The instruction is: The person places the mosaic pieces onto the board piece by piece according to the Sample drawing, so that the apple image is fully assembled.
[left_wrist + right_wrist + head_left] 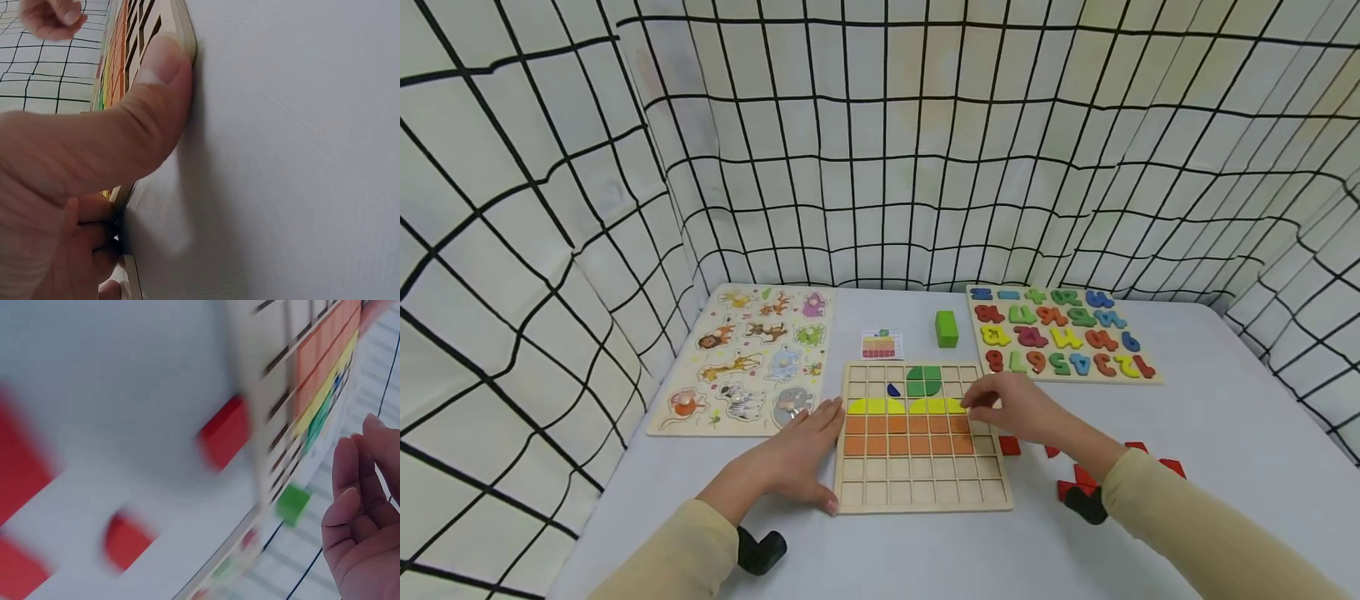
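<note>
A wooden grid board [925, 496] lies mid-table, with orange squares [897, 435] in two rows, yellow pieces [872, 407] above them, a green shape [923, 381] and a small blue piece [892, 389]. My left hand [797, 458] rests along the board's left side. Its thumb [164, 65] touches the near left corner in the left wrist view. Above the board's right edge hovers my right hand [1018, 407], beside the yellow row. In the right wrist view, the right hand [369, 506] has loosely bent fingers, and no piece shows between them.
Red pieces [1010, 446] lie scattered right of the board. A pattern card [882, 344] and a green block [947, 329] sit behind it. An animal puzzle [760, 358] stands left, a number puzzle [1060, 333] right. Black-lined netting [910, 150] surrounds the table.
</note>
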The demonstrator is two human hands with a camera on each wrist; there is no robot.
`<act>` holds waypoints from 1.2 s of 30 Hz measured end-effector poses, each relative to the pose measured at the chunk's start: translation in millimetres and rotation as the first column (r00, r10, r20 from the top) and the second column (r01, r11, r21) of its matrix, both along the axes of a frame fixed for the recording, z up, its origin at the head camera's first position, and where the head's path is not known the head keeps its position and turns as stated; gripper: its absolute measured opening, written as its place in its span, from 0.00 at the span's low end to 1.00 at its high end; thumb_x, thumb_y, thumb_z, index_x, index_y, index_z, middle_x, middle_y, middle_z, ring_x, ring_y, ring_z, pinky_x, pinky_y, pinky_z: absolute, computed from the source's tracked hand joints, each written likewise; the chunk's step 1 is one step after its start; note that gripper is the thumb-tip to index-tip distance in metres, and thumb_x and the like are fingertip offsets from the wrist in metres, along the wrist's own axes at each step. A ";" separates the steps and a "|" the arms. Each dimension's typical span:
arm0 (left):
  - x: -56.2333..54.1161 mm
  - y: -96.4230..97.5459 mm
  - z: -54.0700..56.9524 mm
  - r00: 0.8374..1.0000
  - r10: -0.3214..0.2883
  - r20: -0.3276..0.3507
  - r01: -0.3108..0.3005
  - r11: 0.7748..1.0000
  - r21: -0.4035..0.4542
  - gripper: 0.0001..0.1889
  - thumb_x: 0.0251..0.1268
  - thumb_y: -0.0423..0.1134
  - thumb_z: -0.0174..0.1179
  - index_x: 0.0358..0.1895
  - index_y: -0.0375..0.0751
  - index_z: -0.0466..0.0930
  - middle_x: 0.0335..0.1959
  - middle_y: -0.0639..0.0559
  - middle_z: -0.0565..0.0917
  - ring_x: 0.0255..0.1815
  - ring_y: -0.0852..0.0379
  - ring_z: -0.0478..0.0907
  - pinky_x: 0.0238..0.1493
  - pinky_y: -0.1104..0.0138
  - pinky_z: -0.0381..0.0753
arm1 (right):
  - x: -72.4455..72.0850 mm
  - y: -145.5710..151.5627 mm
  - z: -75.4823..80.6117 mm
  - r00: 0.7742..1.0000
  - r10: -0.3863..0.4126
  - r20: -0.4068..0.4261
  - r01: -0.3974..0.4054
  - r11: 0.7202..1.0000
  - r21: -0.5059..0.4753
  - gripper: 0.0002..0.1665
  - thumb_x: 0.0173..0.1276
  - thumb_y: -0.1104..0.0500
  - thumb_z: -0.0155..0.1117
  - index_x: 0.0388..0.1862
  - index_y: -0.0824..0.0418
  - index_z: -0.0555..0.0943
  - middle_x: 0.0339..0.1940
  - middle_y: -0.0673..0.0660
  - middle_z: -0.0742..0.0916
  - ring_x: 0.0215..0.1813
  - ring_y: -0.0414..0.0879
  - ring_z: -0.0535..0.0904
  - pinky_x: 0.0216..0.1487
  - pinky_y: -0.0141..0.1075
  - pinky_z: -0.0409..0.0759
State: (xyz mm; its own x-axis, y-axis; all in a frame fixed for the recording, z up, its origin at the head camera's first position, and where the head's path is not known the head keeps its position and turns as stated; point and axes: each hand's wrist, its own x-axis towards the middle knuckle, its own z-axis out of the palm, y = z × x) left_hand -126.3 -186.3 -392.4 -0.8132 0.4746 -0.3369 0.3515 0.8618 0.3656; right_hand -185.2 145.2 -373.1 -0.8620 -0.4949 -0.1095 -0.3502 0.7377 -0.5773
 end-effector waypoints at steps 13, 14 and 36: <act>3.5 -5.7 -2.8 1.000 0.010 0.002 -0.010 1.000 0.023 0.66 0.44 0.56 0.81 0.80 0.25 0.49 0.84 0.34 0.47 0.86 0.38 0.43 0.85 0.44 0.44 | 18.7 53.4 -22.6 0.988 -0.098 0.119 0.082 0.988 0.128 0.16 0.62 0.58 0.78 0.49 0.55 0.88 0.42 0.48 0.86 0.44 0.43 0.78 0.44 0.33 0.84; 3.5 -5.6 -3.3 1.000 0.012 0.004 -0.012 1.000 0.023 0.66 0.44 0.56 0.81 0.80 0.26 0.49 0.84 0.35 0.47 0.86 0.38 0.43 0.85 0.44 0.44 | 18.4 52.4 -23.8 0.990 -0.092 0.109 0.077 0.988 0.131 0.17 0.61 0.58 0.79 0.49 0.55 0.88 0.41 0.47 0.85 0.43 0.42 0.78 0.43 0.32 0.83; -0.2 1.5 -0.5 1.000 0.023 0.011 -0.023 1.000 -0.007 0.67 0.42 0.56 0.82 0.80 0.28 0.50 0.85 0.37 0.47 0.86 0.40 0.42 0.85 0.45 0.44 | 22.3 37.4 -12.7 0.988 -0.144 0.058 0.148 0.987 -0.068 0.06 0.65 0.63 0.74 0.36 0.55 0.83 0.35 0.49 0.85 0.39 0.44 0.79 0.35 0.30 0.83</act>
